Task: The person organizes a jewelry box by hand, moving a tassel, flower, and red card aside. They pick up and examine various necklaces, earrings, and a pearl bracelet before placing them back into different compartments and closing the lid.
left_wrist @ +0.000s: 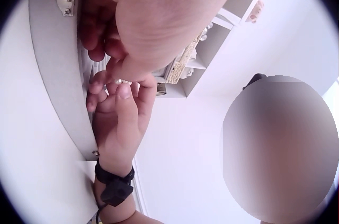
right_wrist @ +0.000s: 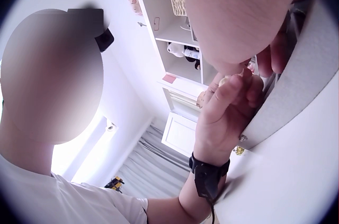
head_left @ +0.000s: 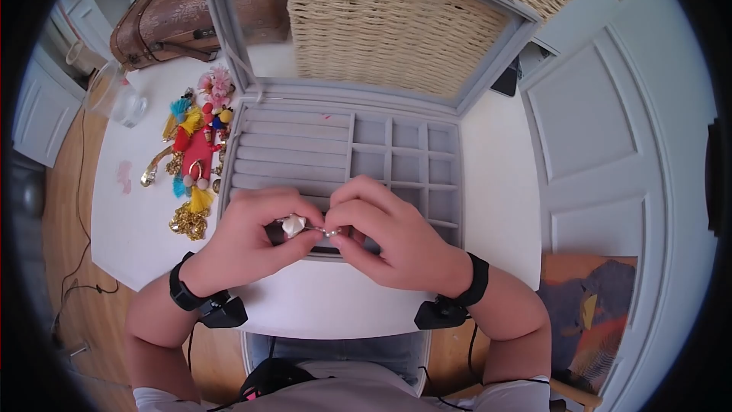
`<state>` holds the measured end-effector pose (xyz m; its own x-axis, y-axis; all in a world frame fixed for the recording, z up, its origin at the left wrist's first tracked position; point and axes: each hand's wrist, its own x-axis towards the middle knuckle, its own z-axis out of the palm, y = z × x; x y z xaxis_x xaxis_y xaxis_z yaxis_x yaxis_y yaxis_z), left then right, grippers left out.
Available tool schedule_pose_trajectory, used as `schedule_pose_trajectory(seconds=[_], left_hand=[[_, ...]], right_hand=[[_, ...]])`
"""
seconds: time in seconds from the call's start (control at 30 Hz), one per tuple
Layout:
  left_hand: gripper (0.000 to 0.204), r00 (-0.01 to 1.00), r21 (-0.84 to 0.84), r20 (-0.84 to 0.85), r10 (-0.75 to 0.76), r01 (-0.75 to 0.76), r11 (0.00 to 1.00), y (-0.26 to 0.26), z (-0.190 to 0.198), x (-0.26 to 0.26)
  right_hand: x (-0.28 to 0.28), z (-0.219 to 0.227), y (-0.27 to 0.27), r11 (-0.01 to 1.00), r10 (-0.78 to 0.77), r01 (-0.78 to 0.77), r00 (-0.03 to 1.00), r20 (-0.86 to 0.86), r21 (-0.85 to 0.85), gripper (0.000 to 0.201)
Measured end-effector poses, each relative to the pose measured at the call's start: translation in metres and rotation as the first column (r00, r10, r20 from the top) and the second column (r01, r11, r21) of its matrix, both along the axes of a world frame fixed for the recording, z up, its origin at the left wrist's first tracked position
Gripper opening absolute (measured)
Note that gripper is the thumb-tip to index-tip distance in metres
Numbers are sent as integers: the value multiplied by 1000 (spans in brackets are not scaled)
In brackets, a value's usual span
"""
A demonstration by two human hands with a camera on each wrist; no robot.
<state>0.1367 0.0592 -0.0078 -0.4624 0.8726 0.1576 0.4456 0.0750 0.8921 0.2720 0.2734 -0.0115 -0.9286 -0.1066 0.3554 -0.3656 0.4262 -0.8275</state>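
Note:
A small piece of jewelry with a pale, shiny star-like ornament [head_left: 293, 225] and small pearls [head_left: 330, 233] is held between both hands, above the front edge of an open grey jewelry box [head_left: 293, 137]. The left hand [head_left: 255, 240] pinches the ornament end between thumb and fingers. My right hand [head_left: 393, 240] pinches the pearl end, its fingers curled. In the left wrist view a pearl [left_wrist: 119, 81] shows at the right hand's thumb tip [left_wrist: 124, 90]. The fingers hide part of the piece.
Colourful tassels, gold chains [head_left: 189, 223] and a pink flower ornament [head_left: 217, 82] lie left of the box. A clear cup [head_left: 128, 107] stands at the far left, near a brown case [head_left: 191, 15]. Behind the raised glass lid is a woven basket [head_left: 396, 27].

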Motion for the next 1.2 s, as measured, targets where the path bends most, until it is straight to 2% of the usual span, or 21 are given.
schedule_pose_trajectory(seconds=[0.37,0.43,0.53,0.63,0.73,0.9,1.03,1.1,1.2], left_hand=[[11,1000,-39,25,-10,11,999,1,6,0],[16,999,50,29,-39,38,998,2,0,1],[19,994,-26,44,-98,99,995,0,10,0],[18,991,11,83,-101,100,995,-1,4,1],[17,994,-57,82,-67,72,996,0,6,1],[20,997,-18,56,-56,58,998,2,5,2],[24,998,50,56,-33,30,998,2,3,4],[25,999,49,32,-29,27,998,2,2,5],[26,1000,59,5,-24,24,998,3,2,5]], right_hand=[[-1,2,2,999,35,-34,999,-27,39,26],[-1,2,2,999,29,-29,999,-18,36,27],[0,1,0,1000,6,-5,999,46,-21,27],[0,2,-3,992,-9,20,996,93,-122,25],[-1,2,0,996,2,5,997,76,-84,24],[-2,1,3,998,28,-27,1000,-5,52,24],[-3,-1,1,999,6,-4,999,-47,35,22],[-2,0,0,999,-37,36,999,14,37,21],[-1,-3,1,998,-5,5,1000,-3,60,20]])
